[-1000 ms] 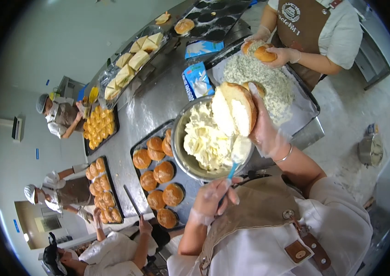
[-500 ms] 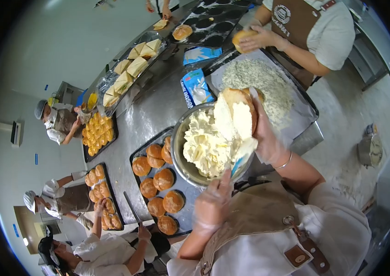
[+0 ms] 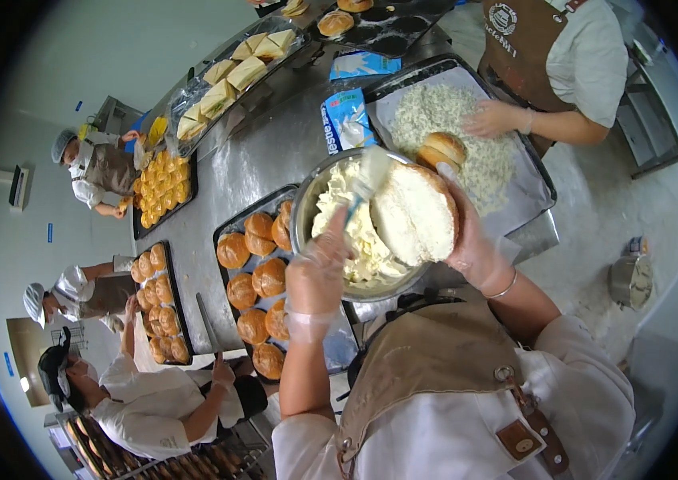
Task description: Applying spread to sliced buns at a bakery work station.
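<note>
My gloved left hand (image 3: 316,276) is closed around the blue handle of a spatula (image 3: 372,173). Its pale, cream-smeared blade is blurred by motion over the far part of a metal bowl (image 3: 301,210). Soft, pale yellow cream (image 3: 375,260) fills much of that bowl. In my gloved right hand (image 3: 479,244) is a split bun (image 3: 417,214), its cut faces turned up and coated white with cream. I hold it over the bowl's right side, with my fingers wrapped along its outer crust.
Left of the bowl lies a tray of glossy buns (image 3: 268,278). Beyond it, a paper-lined tray (image 3: 515,192) holds pale crumbly topping (image 3: 427,112) and one bun (image 3: 441,150); a co-worker's hand (image 3: 493,118) touches the topping. Blue packets (image 3: 347,120) and sandwiches (image 3: 247,72) stand farther off. Other people work leftward.
The spatula has moved from the bowl's near right to its far side. My right hand has brought the bun lower over the bowl. The co-worker has set a bun into the topping.
</note>
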A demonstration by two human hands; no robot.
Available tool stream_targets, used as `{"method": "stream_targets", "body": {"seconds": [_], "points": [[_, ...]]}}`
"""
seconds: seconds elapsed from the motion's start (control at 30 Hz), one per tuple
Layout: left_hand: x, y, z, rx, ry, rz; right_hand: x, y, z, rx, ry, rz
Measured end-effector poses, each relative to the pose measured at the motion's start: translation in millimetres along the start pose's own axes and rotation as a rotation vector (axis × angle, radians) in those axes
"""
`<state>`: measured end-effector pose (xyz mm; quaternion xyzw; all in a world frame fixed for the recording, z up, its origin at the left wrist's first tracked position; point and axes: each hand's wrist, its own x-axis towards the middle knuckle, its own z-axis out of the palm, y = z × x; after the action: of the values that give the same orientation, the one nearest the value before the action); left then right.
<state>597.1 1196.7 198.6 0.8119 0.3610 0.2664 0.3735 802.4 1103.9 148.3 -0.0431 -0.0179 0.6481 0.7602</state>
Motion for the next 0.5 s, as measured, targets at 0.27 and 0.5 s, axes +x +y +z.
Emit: {"method": "stream_targets", "body": {"seconds": [0.27, 0.5], "points": [[-12, 22, 7, -0.209, -0.288, -0.177, -20, -1, -19, -0.821, -0.150, -0.273], [-4, -29, 1, -0.382, 0.101, -0.191, -37, -31, -36, -1.025, -0.112, -0.267]]}}
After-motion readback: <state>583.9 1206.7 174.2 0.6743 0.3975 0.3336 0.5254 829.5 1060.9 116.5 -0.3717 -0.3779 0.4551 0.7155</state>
